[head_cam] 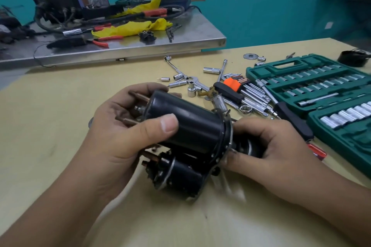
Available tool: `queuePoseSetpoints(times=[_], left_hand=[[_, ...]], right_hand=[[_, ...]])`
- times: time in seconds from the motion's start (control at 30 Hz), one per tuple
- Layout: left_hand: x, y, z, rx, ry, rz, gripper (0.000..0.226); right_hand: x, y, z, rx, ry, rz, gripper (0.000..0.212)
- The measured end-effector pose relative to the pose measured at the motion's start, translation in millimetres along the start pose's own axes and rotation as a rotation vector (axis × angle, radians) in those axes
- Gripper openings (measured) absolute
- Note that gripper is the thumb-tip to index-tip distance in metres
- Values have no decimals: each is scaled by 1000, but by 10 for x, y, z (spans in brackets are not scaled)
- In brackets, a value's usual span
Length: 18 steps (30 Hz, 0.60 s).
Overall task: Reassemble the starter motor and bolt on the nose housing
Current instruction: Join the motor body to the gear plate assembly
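The black starter motor (pixel 192 126) is held just above the yellowish table (pixel 60 106), lying sideways, with its smaller solenoid cylinder (pixel 180 174) underneath. My left hand (pixel 120 132) grips the motor's round body near the rear end, thumb across the top, where copper studs stick out. My right hand (pixel 271 146) holds the front end at the metal flange, fingers curled around the dark part beyond it, which is mostly hidden by the hand.
Loose sockets, a ratchet and hex keys (pixel 236 86) lie scattered just behind the motor. An open green socket case (pixel 313 90) fills the right side. A red-handled tool (pixel 317 151) lies by my right wrist. A steel bench (pixel 120 46) with pliers and yellow rags stands behind.
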State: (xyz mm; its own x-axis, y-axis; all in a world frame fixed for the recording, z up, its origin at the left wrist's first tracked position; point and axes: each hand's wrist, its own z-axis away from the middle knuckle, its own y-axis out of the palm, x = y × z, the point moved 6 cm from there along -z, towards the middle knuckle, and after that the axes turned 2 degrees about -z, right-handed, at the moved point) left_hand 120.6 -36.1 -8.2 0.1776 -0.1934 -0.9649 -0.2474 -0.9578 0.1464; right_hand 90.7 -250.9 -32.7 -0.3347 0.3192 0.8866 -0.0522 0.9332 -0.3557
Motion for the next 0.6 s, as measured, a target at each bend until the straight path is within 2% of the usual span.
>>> queuePoseSetpoints(times=[0.13, 0.23, 0.4, 0.6], left_hand=[[63, -21, -18, -4, -136, -24, 79], [103, -44, -19, -19, -166, -59, 77], [125, -145, -17, -112, -127, -142, 51], [229, -175, -33, -173, -182, -88, 68]], right_hand=[[-46, -14, 0, -68, 27, -37, 28], [-42, -10, 19, -84, 23, -12, 41], [-51, -3, 63, -85, 30, 51, 46], [56, -19, 88, -87, -30, 210, 48]])
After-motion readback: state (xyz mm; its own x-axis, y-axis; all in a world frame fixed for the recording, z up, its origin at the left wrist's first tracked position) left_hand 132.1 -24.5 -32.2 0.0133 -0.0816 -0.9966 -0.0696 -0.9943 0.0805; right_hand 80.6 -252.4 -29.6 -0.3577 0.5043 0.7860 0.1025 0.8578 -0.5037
